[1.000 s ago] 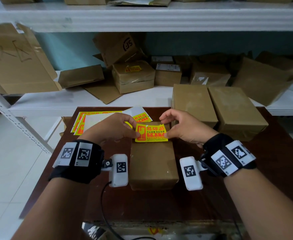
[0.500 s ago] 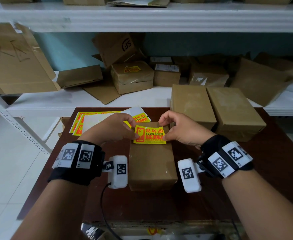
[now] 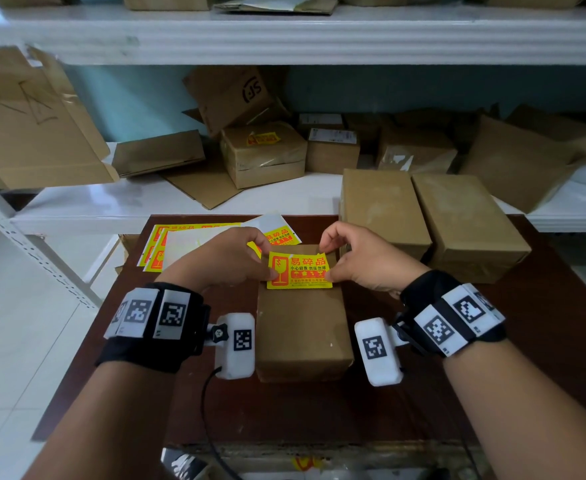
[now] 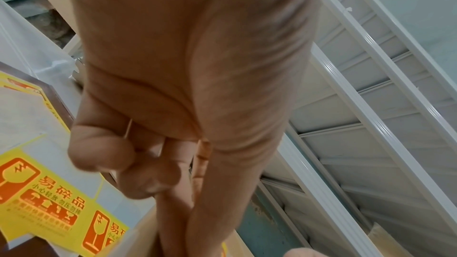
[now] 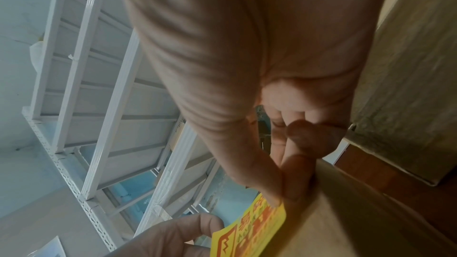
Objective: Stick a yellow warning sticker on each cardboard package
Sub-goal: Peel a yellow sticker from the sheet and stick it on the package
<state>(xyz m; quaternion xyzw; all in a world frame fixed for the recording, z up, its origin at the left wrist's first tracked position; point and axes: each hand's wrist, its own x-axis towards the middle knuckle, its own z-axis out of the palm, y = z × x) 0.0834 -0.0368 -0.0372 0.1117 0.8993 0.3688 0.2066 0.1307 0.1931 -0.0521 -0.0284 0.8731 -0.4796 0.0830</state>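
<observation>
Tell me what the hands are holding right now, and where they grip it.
Both hold one yellow sticker over the package: left hand pinches its left edge, right hand its right edge.

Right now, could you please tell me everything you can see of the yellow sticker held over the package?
The yellow sticker is a thin, glossy rectangle printed in orange-red: a cracked-glass symbol on its left, Chinese characters and small pictograms to the right. The left hand pinches its left edge, the right hand its right edge. It lies landscape over the far end of the cardboard package on the table, its far right corner slightly curled up. Whether it is stuck down cannot be told.
</observation>
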